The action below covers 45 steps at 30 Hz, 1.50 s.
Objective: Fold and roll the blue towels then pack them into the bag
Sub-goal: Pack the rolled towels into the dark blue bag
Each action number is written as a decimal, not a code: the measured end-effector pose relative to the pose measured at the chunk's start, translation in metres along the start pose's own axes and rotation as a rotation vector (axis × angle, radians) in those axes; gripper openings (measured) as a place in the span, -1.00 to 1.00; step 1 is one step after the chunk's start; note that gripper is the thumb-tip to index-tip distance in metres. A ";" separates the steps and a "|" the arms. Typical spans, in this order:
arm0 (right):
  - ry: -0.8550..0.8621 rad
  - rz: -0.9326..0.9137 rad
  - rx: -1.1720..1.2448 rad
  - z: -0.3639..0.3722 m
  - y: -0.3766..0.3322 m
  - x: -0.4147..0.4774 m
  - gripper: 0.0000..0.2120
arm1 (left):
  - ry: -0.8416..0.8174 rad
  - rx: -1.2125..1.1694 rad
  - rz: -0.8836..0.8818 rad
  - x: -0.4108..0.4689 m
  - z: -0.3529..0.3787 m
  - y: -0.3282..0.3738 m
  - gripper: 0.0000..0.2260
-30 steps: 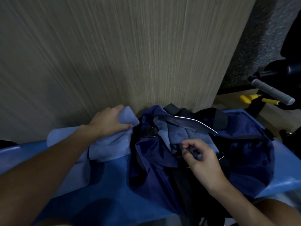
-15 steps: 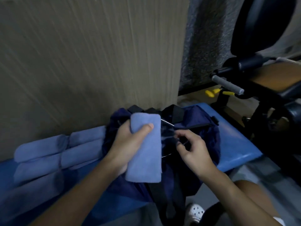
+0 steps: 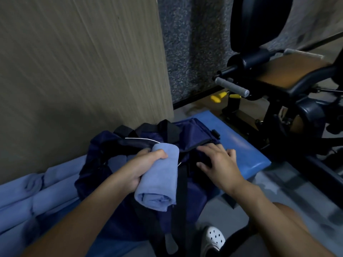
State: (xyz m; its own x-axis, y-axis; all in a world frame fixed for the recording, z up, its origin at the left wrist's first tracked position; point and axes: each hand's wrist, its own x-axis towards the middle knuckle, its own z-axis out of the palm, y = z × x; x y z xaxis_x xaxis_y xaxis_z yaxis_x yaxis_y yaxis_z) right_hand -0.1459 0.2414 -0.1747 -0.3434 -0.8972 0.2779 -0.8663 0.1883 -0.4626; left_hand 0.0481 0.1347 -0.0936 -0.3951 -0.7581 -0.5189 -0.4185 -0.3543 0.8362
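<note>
My right hand (image 3: 219, 164) has let go of the zip edge and now lies flat, fingers spread, on the right side of the navy bag (image 3: 193, 134). My left hand (image 3: 141, 169) still grips the rolled towel (image 3: 159, 180) over the bag's mouth. Its long axis runs away from me, spiral end facing me. The wood panel (image 3: 74, 71) stands close behind the bag, and the blue bench pad (image 3: 241, 145) ends just to the right. More rolled towels (image 3: 46, 191) lie left.

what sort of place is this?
Most likely a gym or home workout room: a black exercise machine with a tan padded seat and grey foam grip stands on the right, and the bag sits on a blue padded bench.
</note>
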 end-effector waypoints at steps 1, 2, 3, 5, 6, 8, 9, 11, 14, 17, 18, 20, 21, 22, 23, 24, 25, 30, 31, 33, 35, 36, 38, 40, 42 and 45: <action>0.003 0.027 0.075 -0.001 0.001 0.001 -0.56 | -0.014 0.010 0.013 0.002 0.001 0.002 -0.66; 0.015 0.044 0.138 -0.002 0.002 0.001 -0.53 | -0.038 0.004 0.031 0.004 0.001 0.002 -0.68; 0.022 0.055 0.181 -0.002 0.003 0.001 -0.50 | -0.079 -0.022 0.055 0.005 0.002 0.003 -0.69; 0.018 0.043 0.216 -0.002 0.006 0.000 -0.45 | -0.167 -0.110 0.119 0.008 0.004 0.004 -0.68; 0.009 0.036 0.223 -0.002 0.007 0.000 -0.43 | -0.195 -0.156 0.153 0.009 0.005 0.005 -0.69; 0.004 0.040 0.235 -0.002 0.008 0.002 -0.39 | -0.202 -0.233 0.202 0.012 0.008 0.005 -0.73; 0.008 0.045 0.231 -0.002 0.008 0.003 -0.37 | -0.188 -0.254 0.200 0.013 0.009 0.004 -0.73; 0.007 0.045 0.190 -0.001 0.009 0.008 -0.38 | -0.150 -0.257 0.131 0.016 0.011 -0.001 -0.72; -0.015 0.033 0.122 0.000 0.010 0.014 -0.46 | -0.097 -0.179 0.018 0.023 0.011 -0.009 -0.67; 0.003 0.049 0.099 0.003 0.009 0.020 -0.45 | -0.086 -0.175 0.036 0.031 0.010 -0.005 -0.67; 0.005 0.065 0.085 0.004 0.008 0.022 -0.43 | -0.085 -0.178 0.062 0.033 0.011 -0.002 -0.68; -0.002 0.078 0.050 0.005 0.005 0.025 -0.42 | -0.078 -0.180 0.134 0.038 0.014 0.000 -0.72; -0.014 0.067 0.050 0.004 0.004 0.025 -0.44 | -0.077 -0.187 0.174 0.041 0.016 0.000 -0.72; -0.024 0.049 0.073 0.003 0.002 0.023 -0.51 | -0.074 -0.205 0.211 0.044 0.018 0.001 -0.71; -0.021 0.033 0.115 0.000 0.000 0.019 -0.62 | -0.070 -0.232 0.241 0.046 0.019 0.002 -0.70; -0.012 0.024 0.166 -0.004 -0.002 0.014 -0.73 | -0.051 -0.257 0.269 0.049 0.021 0.005 -0.70; -0.005 0.016 0.217 -0.008 -0.004 0.008 -0.81 | -0.018 -0.278 0.290 0.052 0.023 0.008 -0.71; -0.033 -0.020 0.375 -0.015 -0.005 -0.007 -0.86 | 0.247 -0.200 0.312 0.067 0.035 -0.001 -0.53; -0.038 -0.008 0.374 -0.014 -0.005 -0.007 -0.82 | 0.277 -0.145 0.318 0.067 0.037 -0.006 -0.45; -0.017 0.010 0.316 -0.012 -0.003 -0.005 -0.75 | 0.297 -0.105 0.359 0.067 0.040 -0.015 -0.49; 0.048 0.019 0.217 -0.010 0.000 -0.001 -0.69 | 0.259 -0.095 0.415 0.067 0.040 -0.020 -0.55; 0.088 0.020 0.183 -0.009 0.002 0.001 -0.66 | 0.226 -0.081 0.443 0.067 0.039 -0.022 -0.52; 0.158 -0.001 0.123 -0.009 0.003 0.006 -0.70 | 0.166 -0.023 0.498 0.065 0.037 -0.026 -0.38; 0.188 -0.008 0.070 -0.009 0.004 0.011 -0.86 | 0.149 0.063 0.555 0.062 0.035 -0.029 -0.34; 0.172 0.010 0.052 -0.007 0.004 0.015 -0.89 | 0.159 0.121 0.601 0.061 0.036 -0.029 -0.47; 0.080 -0.010 0.002 -0.003 0.003 0.019 -0.73 | 0.141 0.143 0.640 0.060 0.036 -0.029 -0.61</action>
State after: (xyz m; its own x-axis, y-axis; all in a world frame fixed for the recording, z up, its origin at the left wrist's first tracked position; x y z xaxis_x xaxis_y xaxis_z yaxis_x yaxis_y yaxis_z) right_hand -0.1562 0.2262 -0.1685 -0.3625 -0.8643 0.3487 -0.8692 0.1785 -0.4611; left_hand 0.0074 0.1194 -0.1557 -0.4951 -0.8622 0.1073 -0.2455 0.2573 0.9346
